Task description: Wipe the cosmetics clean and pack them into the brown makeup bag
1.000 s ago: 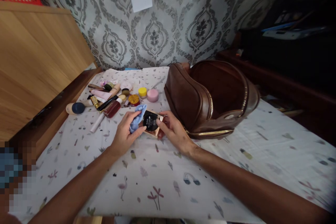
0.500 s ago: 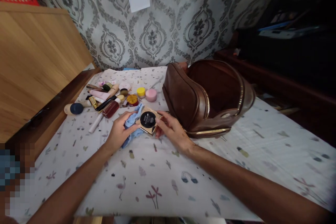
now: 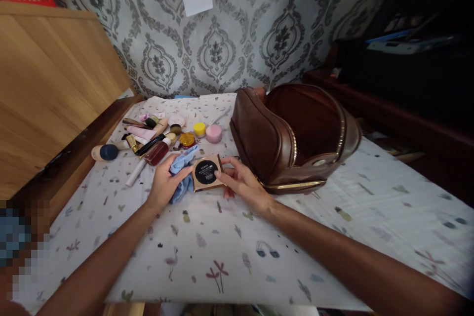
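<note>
A square gold makeup compact [image 3: 207, 173] with a round black label faces up between my two hands, above the patterned cloth. My left hand [image 3: 165, 181] is closed around a crumpled light-blue cloth [image 3: 182, 162], its thumb at the compact's left edge. From the other side, my right hand [image 3: 242, 181] pinches the compact, the thumb lying across its face and the fingers partly hidden behind. Just past my right hand stands a brown leather bag [image 3: 259, 138], unzipped, its dark inside showing.
Cosmetics lie in a group at the back left, among them a pink jar [image 3: 214, 133], a yellow-lidded jar [image 3: 199, 130], a dark red bottle [image 3: 156, 152] and a brush [image 3: 105, 152]. A wooden panel [image 3: 59, 84] borders the left; a patterned wall [image 3: 215, 54] stands behind.
The compact has turned and tilted so that its labelled face is more square to me, and it has shifted slightly left. The blue cloth has moved a little with my left hand.
</note>
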`<state>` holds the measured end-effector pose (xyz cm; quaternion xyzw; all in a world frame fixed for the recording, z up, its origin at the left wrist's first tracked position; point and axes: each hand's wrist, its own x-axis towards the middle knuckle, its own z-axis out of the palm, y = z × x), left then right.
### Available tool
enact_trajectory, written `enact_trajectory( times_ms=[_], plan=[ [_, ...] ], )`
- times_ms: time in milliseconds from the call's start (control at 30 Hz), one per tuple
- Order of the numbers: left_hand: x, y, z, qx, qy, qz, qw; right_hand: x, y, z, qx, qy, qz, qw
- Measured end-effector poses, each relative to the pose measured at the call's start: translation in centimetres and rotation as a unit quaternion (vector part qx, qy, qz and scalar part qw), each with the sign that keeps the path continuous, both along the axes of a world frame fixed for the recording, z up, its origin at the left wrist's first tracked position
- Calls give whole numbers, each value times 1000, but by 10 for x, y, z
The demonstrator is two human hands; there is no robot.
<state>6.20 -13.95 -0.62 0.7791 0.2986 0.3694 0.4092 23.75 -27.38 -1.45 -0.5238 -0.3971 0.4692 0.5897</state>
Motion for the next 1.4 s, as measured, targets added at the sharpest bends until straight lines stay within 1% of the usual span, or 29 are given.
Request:
enact_trajectory(
  times_ms=[200, 367, 433, 533, 700, 800, 967, 1067, 1267, 1400],
  plan=[
    [0, -3, 0, -1, 8, -24, 1000, -2, -2, 8, -12, 88, 11, 996],
    [-2, -4, 4, 35, -2, -113, 993, -1, -1, 7, -7, 141, 5, 990],
    [-1, -5, 4, 45, 9, -121, 992, -2, 0, 5, -4, 152, 4, 988],
    [1, -6, 2, 44, 8, -100, 994, -2, 1, 1, 4, 167, 0, 986],
    [1, -8, 3, 19, -1, -51, 998, -1, 2, -3, 4, 168, -38, 985],
    [0, -7, 5, 10, -10, -11, 1000, 0, 1, -3, 5, 175, -34, 984],
    [-1, -8, 4, 45, -4, 28, 999, 0, 2, -5, 8, 189, -27, 982],
    [0, -12, 2, 78, -11, 31, 996, -1, 3, -6, 10, 188, -29, 982],
    [3, -19, -1, 161, 10, 0, 987, -5, 4, -8, 26, 194, -57, 979],
    [2, -23, -3, 185, 37, 2, 982, -8, 5, -12, 24, 175, -84, 981]
  ],
)
